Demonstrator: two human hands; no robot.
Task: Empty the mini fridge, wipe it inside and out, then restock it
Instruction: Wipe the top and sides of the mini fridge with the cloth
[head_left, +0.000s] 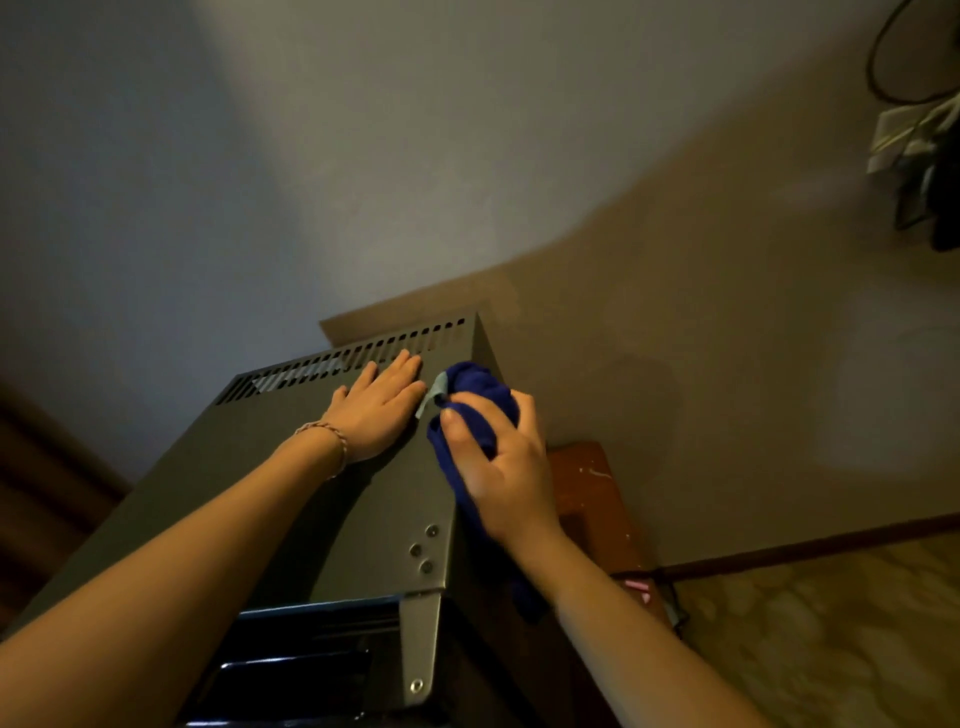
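One mini fridge (291, 493) stands at the centre, with two hands on it: the left hand (376, 410) at 12 o'clock and the right hand (501, 467) at 2 o'clock. One blue cloth (480, 397), one bracelet (327, 436), three screws (423, 548) at 5 o'clock on the top, one hinge bracket (418, 649)

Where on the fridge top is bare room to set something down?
Bare patch: the grey metal fridge top left of the left forearm, between the vent slots and the front edge. Crowded: the right rear corner, where the left hand lies flat and the right hand grips the blue cloth.
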